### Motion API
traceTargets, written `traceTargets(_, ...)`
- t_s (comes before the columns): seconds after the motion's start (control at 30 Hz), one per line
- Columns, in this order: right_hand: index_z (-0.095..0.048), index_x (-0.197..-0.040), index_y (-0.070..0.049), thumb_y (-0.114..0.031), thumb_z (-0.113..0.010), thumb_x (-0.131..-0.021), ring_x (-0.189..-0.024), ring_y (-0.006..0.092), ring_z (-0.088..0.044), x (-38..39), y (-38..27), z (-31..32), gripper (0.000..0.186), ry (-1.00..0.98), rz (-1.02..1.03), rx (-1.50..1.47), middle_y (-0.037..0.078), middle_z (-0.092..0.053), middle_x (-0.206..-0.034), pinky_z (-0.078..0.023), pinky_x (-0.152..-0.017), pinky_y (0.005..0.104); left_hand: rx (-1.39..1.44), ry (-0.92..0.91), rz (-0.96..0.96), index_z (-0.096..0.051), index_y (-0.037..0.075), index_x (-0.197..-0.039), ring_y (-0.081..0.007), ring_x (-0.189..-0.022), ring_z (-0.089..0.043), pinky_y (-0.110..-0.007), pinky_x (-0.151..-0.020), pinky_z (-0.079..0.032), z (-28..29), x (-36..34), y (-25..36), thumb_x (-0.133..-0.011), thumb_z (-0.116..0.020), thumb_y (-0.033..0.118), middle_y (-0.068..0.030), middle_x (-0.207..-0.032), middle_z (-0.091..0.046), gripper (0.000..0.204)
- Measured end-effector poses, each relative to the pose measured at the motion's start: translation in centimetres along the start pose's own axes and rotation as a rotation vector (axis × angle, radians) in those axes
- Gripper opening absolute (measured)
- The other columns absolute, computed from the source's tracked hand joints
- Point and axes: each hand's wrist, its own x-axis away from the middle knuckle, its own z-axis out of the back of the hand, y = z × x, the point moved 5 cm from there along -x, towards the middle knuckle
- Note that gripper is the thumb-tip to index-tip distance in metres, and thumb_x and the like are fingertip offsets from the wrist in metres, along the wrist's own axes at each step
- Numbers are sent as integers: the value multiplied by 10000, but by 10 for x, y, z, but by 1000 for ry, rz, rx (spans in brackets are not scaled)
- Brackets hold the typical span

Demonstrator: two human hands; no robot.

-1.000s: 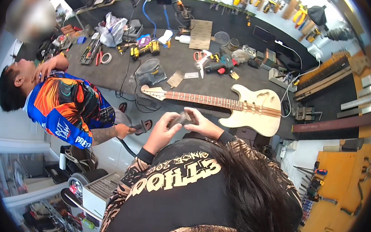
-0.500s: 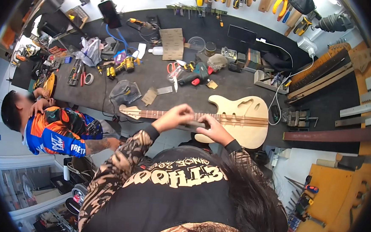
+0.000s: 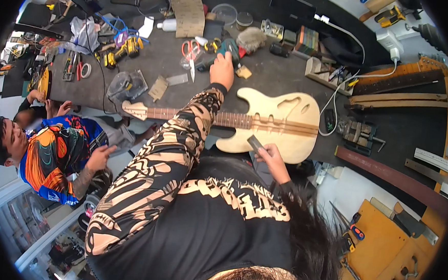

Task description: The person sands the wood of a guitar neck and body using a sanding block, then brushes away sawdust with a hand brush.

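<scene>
At the far left, beside the worktop (image 3: pixel 289 77), a co-worker (image 3: pixel 61 155) in a brightly patterned shirt is seen, well apart from the pale guitar (image 3: pixel 280 139). Farther right, a yellow-and-black drill (image 3: pixel 127 51) is laid among cables, followed by red-handled scissors (image 3: pixel 191 65) whose blades are pointed toward the guitar's neck.

Just right of these, the left hand (image 3: pixel 222 70) is stretched out to the green drill (image 3: pixel 230 45), with its fingers bent and bunched; whether anything is gripped there cannot be told. Such a reach is best made with the forearm lifted, since the neck is crossed from above by the patterned sleeve (image 3: pixel 184 122) and the bare-looking wood could be scuffed. Room should also be given to the scissors.

Nearer the person than the left hand, and to its right, the guitar's body is laid at the worktop's near edge. Over that body's lower side, a dark bar (image 3: pixel 255 142) is pinched by one end in the right hand (image 3: pixel 272 161), its thumb and fingers closed on it and the free end slanted up and left. The bar's corners are best held clear of the wood.
</scene>
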Motion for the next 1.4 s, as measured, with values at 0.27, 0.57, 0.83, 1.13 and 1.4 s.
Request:
traceTargets(0.27,-593,-1263,-27,-300,-603,-1166,-1040,210,-689,-15,-23,-13,290,-147,-66,-316,128,-710,-1161,-549,-889,374,480,-157,233,-557,57,-1240,-480,-1047,-740,-592,-906,-570,-6,19,-24,-916,-693,-36,-255,-1210,-731,364)
traceTargets(0.57,-652,-1332,-38,-342,-572,-1150,-1025,240,-664,-46,-23,16,364,-196,-147,-729,97,-719,-1149,-531,-868,408,1883,-977,169,-354,41,-1706,-260,-1298,-713,-432,-1199,-510,141,93,-2,-1029,-791,133,-163,-1403,-729,811)
traceTargets(0.83,-662,-1339,-62,-376,-467,-1160,-1066,228,-675,-100,-41,-24,411,-351,-116,-499,88,-733,-1171,-518,-929,411,1245,-594,57,-609,23,-1230,-228,-980,-702,-404,-864,-566,226,150,16,-972,-772,192,-98,-1077,-688,348)
traceTargets(1.13,-653,-1318,-9,-355,-502,-1158,-1013,227,-673,-136,-33,-57,410,-265,-96,-296,114,-739,-1191,-501,-836,381,677,-260,555,-701,6,-1230,-306,-939,-742,-408,-861,-570,218,347,-219,-1054,-769,359,-167,-1043,-754,400)
traceTargets(1.4,-642,-1354,1,-371,-494,-1171,-1063,213,-642,-129,-29,-98,439,-197,-53,-86,97,-714,-1216,-477,-925,362,471,-270,864,-717,-23,-1161,-508,-936,-751,-550,-808,-571,234,399,-302,-1030,-753,414,-299,-947,-771,458)
